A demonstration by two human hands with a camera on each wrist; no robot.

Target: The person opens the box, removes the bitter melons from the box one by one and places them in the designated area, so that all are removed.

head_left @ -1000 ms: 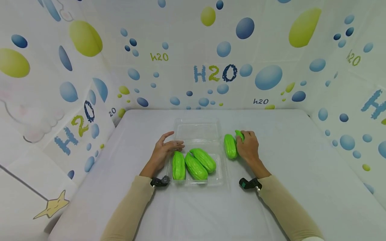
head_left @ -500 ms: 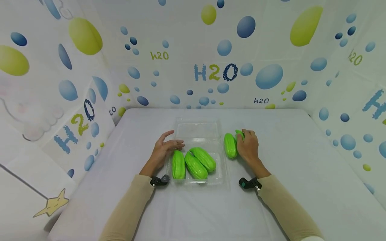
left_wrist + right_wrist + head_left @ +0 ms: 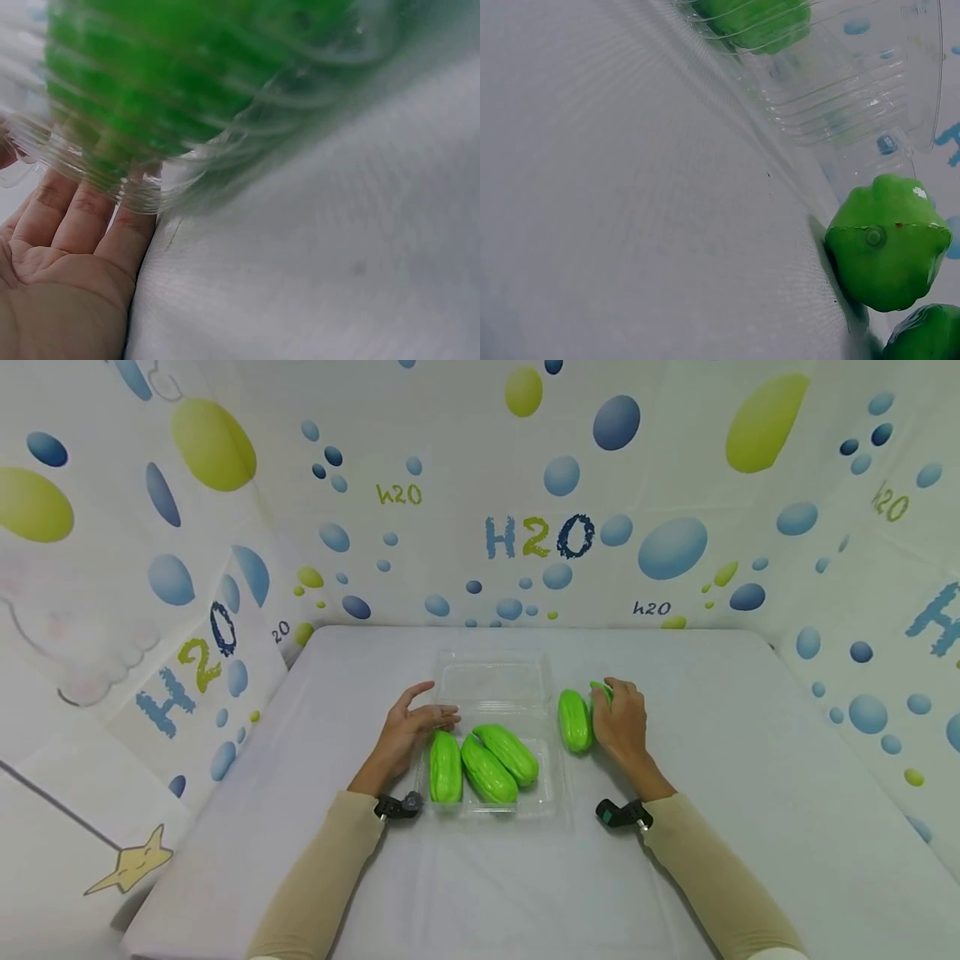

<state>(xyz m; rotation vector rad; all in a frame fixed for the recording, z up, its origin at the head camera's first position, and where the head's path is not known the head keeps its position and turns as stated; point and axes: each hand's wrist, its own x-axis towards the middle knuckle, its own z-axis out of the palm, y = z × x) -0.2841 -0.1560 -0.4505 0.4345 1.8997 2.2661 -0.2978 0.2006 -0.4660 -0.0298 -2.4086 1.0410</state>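
A right hand (image 3: 621, 723) curls its fingers over a green gourd (image 3: 600, 693) near the tabletop's (image 3: 750, 793) middle, beside another gourd (image 3: 575, 720); the left hand (image 3: 408, 732), fingers straight, touches the clear tray (image 3: 491, 681)

All I can read is on the bubble-patterned backdrop (image 3: 480, 485) around my table: at twelve o'clock, large "H2O" in blue, green and navy, with a small green "h2O" up at eleven and a small dark "h2O" just right of centre near the table's far edge. At nine o'clock the left panel carries another large slanted "H2O" and a tiny "2O". At two o'clock there is a small green "h2O", and at three o'clock a blue "H" cut off by the frame edge.
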